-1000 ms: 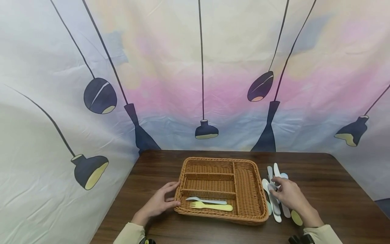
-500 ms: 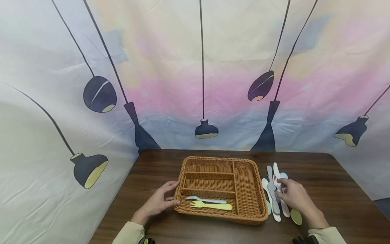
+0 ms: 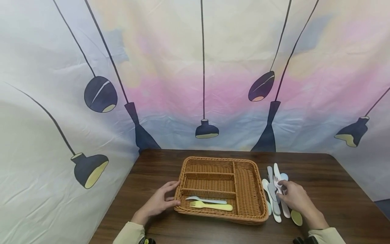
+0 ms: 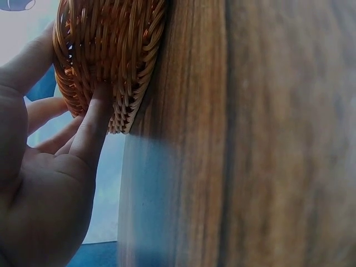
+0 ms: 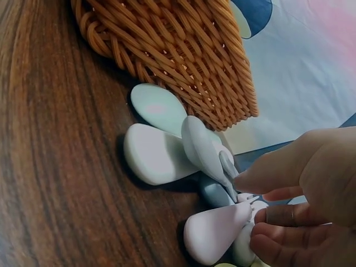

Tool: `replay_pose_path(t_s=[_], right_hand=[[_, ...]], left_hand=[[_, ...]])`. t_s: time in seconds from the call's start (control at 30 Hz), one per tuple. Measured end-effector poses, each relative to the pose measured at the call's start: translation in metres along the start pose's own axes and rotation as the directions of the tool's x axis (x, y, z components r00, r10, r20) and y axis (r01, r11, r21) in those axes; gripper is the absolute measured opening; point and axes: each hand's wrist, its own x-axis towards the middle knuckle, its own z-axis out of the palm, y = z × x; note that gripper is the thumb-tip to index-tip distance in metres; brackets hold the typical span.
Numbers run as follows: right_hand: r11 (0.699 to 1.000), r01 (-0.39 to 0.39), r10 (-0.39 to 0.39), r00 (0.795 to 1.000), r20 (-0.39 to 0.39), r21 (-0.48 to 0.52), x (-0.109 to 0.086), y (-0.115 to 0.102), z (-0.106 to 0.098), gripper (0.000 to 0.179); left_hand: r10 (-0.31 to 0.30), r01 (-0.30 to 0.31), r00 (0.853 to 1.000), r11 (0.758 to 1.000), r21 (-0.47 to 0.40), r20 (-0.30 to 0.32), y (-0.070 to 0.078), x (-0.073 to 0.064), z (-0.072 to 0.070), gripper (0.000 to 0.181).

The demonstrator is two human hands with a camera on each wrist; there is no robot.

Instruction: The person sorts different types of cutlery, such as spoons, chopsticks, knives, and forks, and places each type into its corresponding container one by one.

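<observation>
A brown wicker basket [image 3: 250, 189] with several compartments stands on the table. My left hand [image 3: 159, 200] rests against its left end, its fingers [image 4: 97, 103] touching the woven wall. In the front compartment lie a yellow fork [image 3: 211, 205] and a pale blue fork [image 3: 210, 200]. Right of the basket, my right hand [image 3: 295, 196] pinches a pale pink fork [image 3: 276, 180] between thumb and fingers, its tines pointing away. Around it lie a white spoon [image 3: 266, 184], a grey knife [image 3: 269, 173], a white knife [image 3: 276, 168] and a yellow spoon [image 3: 296, 218].
The cutlery overlaps in a loose pile close to the basket's right side. A pale green spoon end [image 5: 158, 108] lies right by the basket wall. Behind the dark wood table [image 3: 329, 189] hangs a cloth [image 3: 237, 67] printed with lamps.
My right hand has shifted slightly right over the pile, and the pink fork's tines now show at its fingertips. The left hand and the basket have stayed put.
</observation>
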Motion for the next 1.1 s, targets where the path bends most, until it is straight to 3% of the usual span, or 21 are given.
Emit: replay_pose_path(t_s=[0.3,0.53,1.1], right_hand=[[0.998,0.016,-0.014,1.0,0.025,-0.058,0.002,-0.002,0.0,0.038],[0.995,-0.015,0.023,0.997,0.073,-0.1,0.003,-0.008,0.001,0.034],[0.992,-0.059,0.065,0.997,0.05,-0.114,0.005,-0.014,0.005,0.028]], left_hand=[[-0.004,0.004,1.0,1.0,-0.005,-0.002,0.001,-0.001,0.001,0.077],[-0.002,0.002,1.0,1.0,-0.003,-0.002,0.001,-0.001,0.001,0.077],[0.013,-0.013,1.0,1.0,-0.014,-0.001,0.0,-0.001,0.001,0.076]])
